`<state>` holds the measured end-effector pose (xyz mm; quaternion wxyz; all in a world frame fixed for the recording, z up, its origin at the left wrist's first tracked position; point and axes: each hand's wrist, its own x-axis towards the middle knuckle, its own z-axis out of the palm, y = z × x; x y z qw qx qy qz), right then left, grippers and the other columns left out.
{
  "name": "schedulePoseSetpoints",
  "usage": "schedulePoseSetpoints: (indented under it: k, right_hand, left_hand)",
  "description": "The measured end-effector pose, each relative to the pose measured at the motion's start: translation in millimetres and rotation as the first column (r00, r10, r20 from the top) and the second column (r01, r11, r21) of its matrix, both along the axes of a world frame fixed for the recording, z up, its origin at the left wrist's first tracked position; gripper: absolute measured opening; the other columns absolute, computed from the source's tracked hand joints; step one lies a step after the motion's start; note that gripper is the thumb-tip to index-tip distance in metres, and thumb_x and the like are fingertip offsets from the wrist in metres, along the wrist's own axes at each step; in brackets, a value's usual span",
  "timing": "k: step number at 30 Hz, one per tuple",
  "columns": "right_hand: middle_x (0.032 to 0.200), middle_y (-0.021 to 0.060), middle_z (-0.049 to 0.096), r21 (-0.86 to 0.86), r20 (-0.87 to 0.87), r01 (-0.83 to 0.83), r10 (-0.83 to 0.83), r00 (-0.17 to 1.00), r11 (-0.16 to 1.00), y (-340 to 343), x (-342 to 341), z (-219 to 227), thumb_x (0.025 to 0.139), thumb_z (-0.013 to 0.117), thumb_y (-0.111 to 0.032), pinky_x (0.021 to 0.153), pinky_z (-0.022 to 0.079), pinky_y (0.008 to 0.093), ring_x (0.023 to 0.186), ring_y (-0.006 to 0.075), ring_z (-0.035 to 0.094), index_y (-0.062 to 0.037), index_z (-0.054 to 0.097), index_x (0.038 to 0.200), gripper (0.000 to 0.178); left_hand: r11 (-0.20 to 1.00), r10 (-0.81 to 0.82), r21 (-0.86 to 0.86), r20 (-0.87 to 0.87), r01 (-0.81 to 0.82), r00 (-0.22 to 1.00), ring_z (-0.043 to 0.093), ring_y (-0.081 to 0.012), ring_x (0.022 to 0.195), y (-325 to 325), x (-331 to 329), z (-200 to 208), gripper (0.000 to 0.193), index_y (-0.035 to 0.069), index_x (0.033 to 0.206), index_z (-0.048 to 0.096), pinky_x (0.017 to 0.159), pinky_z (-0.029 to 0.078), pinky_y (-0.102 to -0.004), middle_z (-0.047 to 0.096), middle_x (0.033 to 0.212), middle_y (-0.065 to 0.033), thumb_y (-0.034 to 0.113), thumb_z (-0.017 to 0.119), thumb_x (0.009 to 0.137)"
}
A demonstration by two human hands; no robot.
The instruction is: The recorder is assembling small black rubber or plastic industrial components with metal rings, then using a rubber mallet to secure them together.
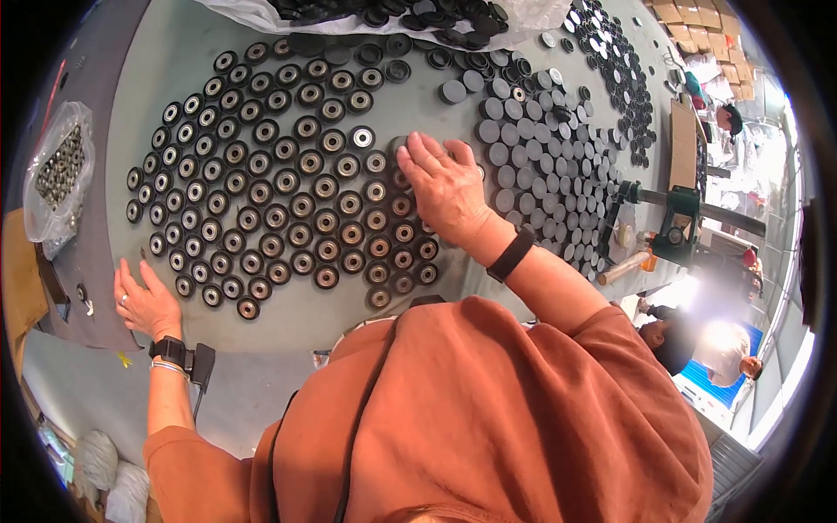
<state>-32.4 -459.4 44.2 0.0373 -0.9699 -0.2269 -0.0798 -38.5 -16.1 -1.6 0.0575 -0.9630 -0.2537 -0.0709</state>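
Across the left and middle of the table lie rows of black wheels with metal bearings in their centres [301,205]. My right hand [445,187] rests palm down at the right edge of these rows, fingers stretched out. Under its fingertips a dark round piece is partly covered. Beside it to the right is a mass of round grey-black caps [532,166]. At the table's left front edge, my left hand [146,301] has its fingers apart and holds nothing, next to the nearest wheels.
A clear plastic bag of small metal bearings [61,170] lies at the far left. Along the far edge sits a large white bag of black parts [436,22]. A green metal press [680,218] and a wooden-handled tool [623,268] are at the right. Other people [667,340] are beyond.
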Motion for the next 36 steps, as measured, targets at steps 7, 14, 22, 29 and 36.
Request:
schedulePoseSetpoints:
  k: [7, 14, 22, 29, 36]
  right_hand:
    - [0.121, 0.0255, 0.047, 0.041, -0.254, -0.039, 0.048, 0.966, 0.998, -1.3, 9.8, 0.1, 0.074, 0.051, -0.012, 0.094, 0.035, 0.041, 0.114, 0.0317, 0.046, 0.007, 0.047, 0.117, 0.047]
    - [0.121, 0.0281, 0.046, -0.226, -0.242, -0.178, 0.122, 0.963, 0.958, -2.4, 11.7, 11.1, 0.076, 0.048, -0.015, 0.099, 0.028, 0.0483, 0.113, 0.0318, 0.047, 0.0072, 0.046, 0.119, 0.048]
    - [0.092, 0.0096, 0.06, -0.422, -0.172, 0.148, -0.24, 0.956, 0.895, -44.9, 46.4, 32.4, 0.077, 0.053, -0.021, 0.09, 0.032, 0.0503, 0.095, 0.0259, 0.056, -0.0059, 0.063, 0.09, 0.022]
    - [0.079, 0.0135, 0.058, 0.403, 0.077, 0.186, -0.236, 0.969, 0.896, -5.5, 192.4, 44.2, 0.078, 0.061, -0.021, 0.07, 0.047, 0.0399, 0.079, 0.0318, 0.058, -0.0101, 0.068, 0.086, 0.015]
    - [0.096, 0.0149, 0.06, -0.025, -0.003, 0.103, -0.103, 0.995, 0.994, 19.7, 281.3, 33.2, 0.077, 0.061, -0.022, 0.077, 0.047, 0.0415, 0.091, 0.0343, 0.057, -0.0087, 0.063, 0.098, 0.024]
  left_hand:
    - [1.0, 0.008, 0.021, 0.004, -0.008, 1.0, 0.036, -0.0282, 0.121, 3.5, -0.3, -1.7, 0.048, 0.026, 0.13, 0.043, 0.095, 0.029, -0.0505, 0.04, 0.134, 0.0034, 0.051, 0.039, 0.089]
    - [1.0, 0.024, -0.011, -0.023, -0.024, 0.999, 0.036, -0.0262, 0.121, -9.8, 4.4, 13.5, 0.044, 0.024, 0.13, 0.043, 0.096, 0.029, -0.0495, 0.04, 0.134, 0.0005, 0.045, 0.041, 0.091]
    - [0.999, 0.024, -0.042, 0.005, -0.024, 1.0, 0.036, -0.0251, 0.121, -12.9, 0.1, 16.2, 0.044, 0.02, 0.13, 0.043, 0.096, 0.029, -0.0478, 0.039, 0.134, -0.0004, 0.039, 0.043, 0.091]
    - [0.999, 0.014, -0.045, 0.006, -0.014, 1.0, 0.036, -0.0244, 0.121, -12.9, -1.0, 17.2, 0.044, 0.02, 0.13, 0.043, 0.095, 0.03, -0.0469, 0.039, 0.134, 0.0002, 0.039, 0.043, 0.091]
    - [0.999, -0.03, -0.045, 0.004, 0.03, 1.0, 0.037, -0.0258, 0.12, -17.7, 6.5, 18.6, 0.043, 0.018, 0.128, 0.045, 0.095, 0.03, -0.046, 0.041, 0.133, -0.0012, 0.038, 0.045, 0.09]
